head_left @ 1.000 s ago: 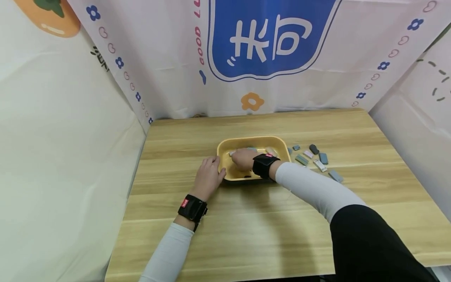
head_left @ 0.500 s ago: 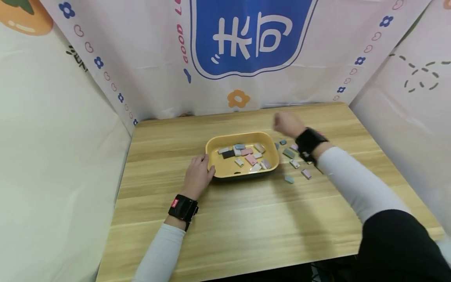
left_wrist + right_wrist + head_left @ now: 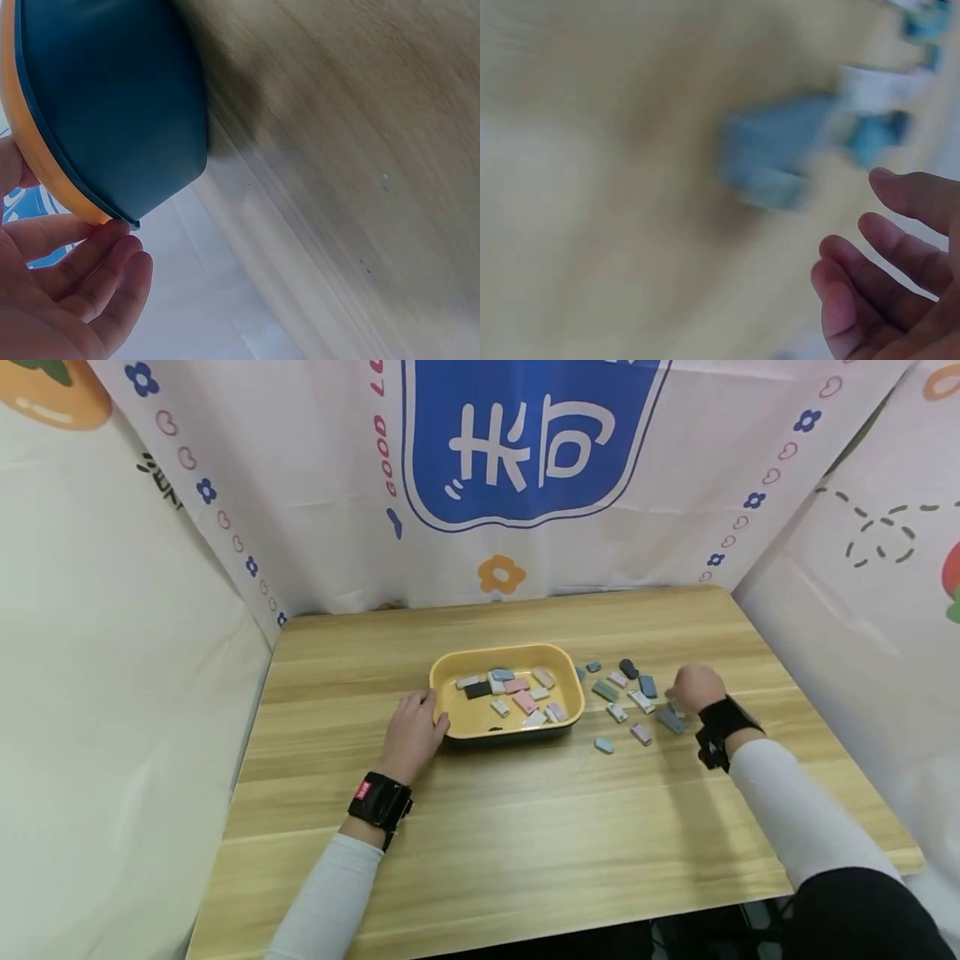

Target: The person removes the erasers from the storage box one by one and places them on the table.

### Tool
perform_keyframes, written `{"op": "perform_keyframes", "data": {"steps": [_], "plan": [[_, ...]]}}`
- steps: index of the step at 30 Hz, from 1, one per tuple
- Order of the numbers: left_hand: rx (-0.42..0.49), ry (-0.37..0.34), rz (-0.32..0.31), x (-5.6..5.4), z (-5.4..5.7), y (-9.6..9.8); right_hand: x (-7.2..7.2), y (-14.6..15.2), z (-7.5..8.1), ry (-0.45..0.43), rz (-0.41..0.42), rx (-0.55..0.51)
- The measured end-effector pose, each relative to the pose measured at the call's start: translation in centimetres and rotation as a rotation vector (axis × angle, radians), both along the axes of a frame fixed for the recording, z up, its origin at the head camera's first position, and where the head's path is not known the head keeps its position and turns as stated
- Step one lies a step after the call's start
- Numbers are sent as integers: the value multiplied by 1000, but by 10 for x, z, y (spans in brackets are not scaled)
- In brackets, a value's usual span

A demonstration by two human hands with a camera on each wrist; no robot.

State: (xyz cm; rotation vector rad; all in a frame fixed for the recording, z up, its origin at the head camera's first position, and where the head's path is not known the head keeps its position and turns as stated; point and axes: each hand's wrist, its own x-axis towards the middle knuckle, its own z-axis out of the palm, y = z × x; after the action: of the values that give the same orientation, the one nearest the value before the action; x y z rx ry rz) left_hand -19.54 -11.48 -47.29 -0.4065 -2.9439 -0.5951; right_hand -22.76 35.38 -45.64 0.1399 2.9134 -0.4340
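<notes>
My left hand (image 3: 410,737) grips the left end of a basin (image 3: 444,696), yellow inside and dark teal outside. In the left wrist view the thumb and fingertips pinch the basin's orange-yellow rim (image 3: 45,161). Several small blocks lie inside, among them a black block (image 3: 477,691) and a pink block (image 3: 525,702). My right hand (image 3: 697,687) is over the right side of a scatter of loose blocks, close to a grey-blue block (image 3: 670,720). In the right wrist view its fingers (image 3: 889,277) are loosely bent, apart from the thumb, with nothing between them; the blocks there are blurred.
Right of the basin lie a green block (image 3: 605,691), a light blue block (image 3: 603,745), a dark rounded piece (image 3: 628,669) and several others. Printed cloth (image 3: 337,527) hangs behind the wooden table (image 3: 480,827) and along its sides.
My right hand has left the basin, swung up to the right and come down over the loose blocks. The left hand keeps its grip on the basin. The head view has shifted a little.
</notes>
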Motion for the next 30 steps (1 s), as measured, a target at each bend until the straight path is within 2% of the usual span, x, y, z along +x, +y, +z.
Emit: {"op": "perform_keyframes", "data": {"steps": [3, 6, 8, 10, 13, 17, 19, 22, 26, 28, 30], "plan": [[-2, -1, 10, -1, 2, -4, -19, -36, 43, 73, 77, -11], [-4, 7, 14, -1, 3, -6, -36, -90, 83, 135, 177, -10], [-3, 14, 13, -1, 3, -6, -44, -129, 97, 163, 275, 19], [-3, 19, 10, -1, 3, -4, -50, -167, 104, 142, 367, 22], [0, 15, 4, 0, 2, 3, -55, -211, 95, 78, 507, 8], [16, -14, 2, 1, 0, 9, -59, -251, 58, -33, 630, 71], [21, -25, -9, 1, 0, 13, -59, -259, 37, -80, 638, 127], [18, -19, -25, 0, -2, 14, -58, -265, 12, -148, 607, 190], [7, 11, -8, -1, -3, 5, -55, -279, -2, -153, 619, 227], [4, 26, 11, -1, -3, -3, -54, -289, -5, -109, 668, 259], [3, 38, 7, -2, -4, -2, -49, -286, -7, -69, 703, 274]]}}
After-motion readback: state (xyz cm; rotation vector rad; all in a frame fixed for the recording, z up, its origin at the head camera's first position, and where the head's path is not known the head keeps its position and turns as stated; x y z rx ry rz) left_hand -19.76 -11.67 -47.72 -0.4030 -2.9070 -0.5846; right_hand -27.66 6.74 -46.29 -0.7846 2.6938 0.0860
